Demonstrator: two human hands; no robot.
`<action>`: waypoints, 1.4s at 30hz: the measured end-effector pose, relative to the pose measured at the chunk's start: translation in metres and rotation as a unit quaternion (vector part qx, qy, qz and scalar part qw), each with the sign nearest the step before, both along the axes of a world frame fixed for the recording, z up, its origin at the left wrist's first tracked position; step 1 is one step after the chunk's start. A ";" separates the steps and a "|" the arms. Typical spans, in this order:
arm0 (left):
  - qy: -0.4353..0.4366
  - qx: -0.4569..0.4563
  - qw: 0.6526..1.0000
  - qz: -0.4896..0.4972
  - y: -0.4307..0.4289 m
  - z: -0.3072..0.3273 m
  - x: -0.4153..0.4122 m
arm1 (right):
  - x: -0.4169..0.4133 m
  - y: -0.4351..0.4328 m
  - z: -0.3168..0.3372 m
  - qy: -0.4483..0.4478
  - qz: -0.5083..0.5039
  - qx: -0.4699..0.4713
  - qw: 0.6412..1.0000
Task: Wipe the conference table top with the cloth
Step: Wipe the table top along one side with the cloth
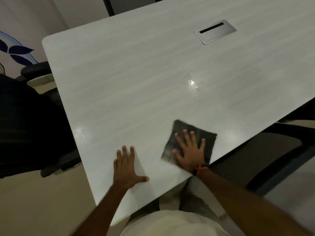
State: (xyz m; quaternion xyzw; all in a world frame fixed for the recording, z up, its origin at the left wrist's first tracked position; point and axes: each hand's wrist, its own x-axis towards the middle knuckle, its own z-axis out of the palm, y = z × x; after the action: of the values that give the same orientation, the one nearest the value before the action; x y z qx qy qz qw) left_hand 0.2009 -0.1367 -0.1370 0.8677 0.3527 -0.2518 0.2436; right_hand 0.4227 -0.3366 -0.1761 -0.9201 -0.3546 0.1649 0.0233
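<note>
Two hands lie flat on the pale surface (136, 82). The right hand (188, 150) is spread wide, palm down, pressing straight fingers onto a dark cloth (183, 126); it grasps nothing. The cloth, a rough square with blurred edges, lies directly under that hand. It shows past the fingertips toward twelve o'clock and beyond the little finger toward three o'clock, close to the surface's right edge. An orange band (200, 168) circles the right wrist.

The left hand (127, 169), also released with fingers splayed, rests on bare surface at about eight o'clock from the cloth, apart from it. A wet glint (192, 84) shines at twelve o'clock from the cloth, and a metal cable hatch (215, 31) sits farther off toward one o'clock. Beside the surface, a black chair (30, 116) stands at nine o'clock and a mesh chair (255, 159) at four o'clock.
</note>
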 end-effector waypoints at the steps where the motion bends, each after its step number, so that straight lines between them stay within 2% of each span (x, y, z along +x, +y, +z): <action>1: 0.008 0.001 1.000 0.004 -0.008 0.001 0.003 | 0.022 -0.008 0.002 -0.003 -0.059 -0.006 0.998; 3: 0.022 -0.002 1.000 0.009 -0.027 0.002 0.013 | 0.049 -0.017 0.001 0.000 -0.155 -0.010 0.988; 5: 0.029 -0.006 0.999 0.018 -0.047 0.004 0.021 | 0.041 -0.012 0.002 0.002 -0.155 -0.005 0.988; 7: 0.032 -0.011 0.998 0.045 -0.066 0.004 0.031 | 0.013 -0.011 -0.001 0.015 -0.043 0.016 0.999; 9: 0.037 -0.007 0.997 0.071 -0.085 0.005 0.041 | -0.005 -0.022 -0.005 0.006 0.109 0.023 0.994; 11: 0.041 -0.004 0.995 0.087 -0.103 0.006 0.050 | 0.019 -0.035 -0.002 0.020 0.169 0.039 0.985; 13: 0.041 -0.001 0.994 0.100 -0.116 0.007 0.059 | 0.062 -0.050 -0.004 0.014 0.114 0.040 0.993; 16: 0.033 0.008 0.992 0.121 -0.131 0.004 0.073 | 0.135 -0.071 -0.002 0.017 -0.032 0.010 0.999; 19: 0.029 0.004 0.991 0.129 -0.142 0.001 0.088 | 0.152 -0.074 0.001 0.007 -0.062 -0.002 0.998; 21: 0.034 0.002 0.990 0.136 -0.146 0.000 0.099 | 0.124 -0.071 0.003 0.020 0.004 0.007 1.000; 24: 0.040 0.004 0.991 0.128 -0.139 0.000 0.121 | 0.089 -0.077 0.000 0.026 0.182 0.011 0.983; 26: 0.044 0.000 0.993 0.109 -0.130 0.001 0.136 | 0.104 -0.081 0.004 0.041 0.212 0.005 0.976; 28: 0.037 -0.009 0.994 0.100 -0.121 0.001 0.148 | 0.139 -0.088 0.004 0.018 0.156 -0.005 0.988; 31: 0.023 -0.011 0.994 0.110 -0.111 -0.001 0.165 | 0.203 -0.099 0.003 0.001 -0.002 -0.036 0.999; 33: 0.020 -0.006 0.994 0.112 -0.106 -0.002 0.174 | 0.214 -0.100 0.003 -0.006 -0.034 -0.040 0.999; 35: 0.020 -0.005 0.994 0.109 -0.101 -0.003 0.182 | 0.191 -0.096 0.003 0.002 0.012 -0.032 0.999; 38: 0.024 -0.006 0.993 0.112 -0.094 -0.003 0.192 | 0.143 -0.099 0.002 0.019 0.136 -0.017 0.990; 42: 0.028 -0.003 0.992 0.123 -0.081 -0.001 0.209 | 0.170 -0.085 0.005 0.033 0.200 -0.007 0.979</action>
State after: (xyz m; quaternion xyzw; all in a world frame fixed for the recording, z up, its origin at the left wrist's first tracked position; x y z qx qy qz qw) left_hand 0.4103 -0.2175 -0.1382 0.8099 0.4626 -0.2446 0.2651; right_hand 0.5926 -0.4212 -0.1710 -0.8246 -0.5296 0.1988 -0.0051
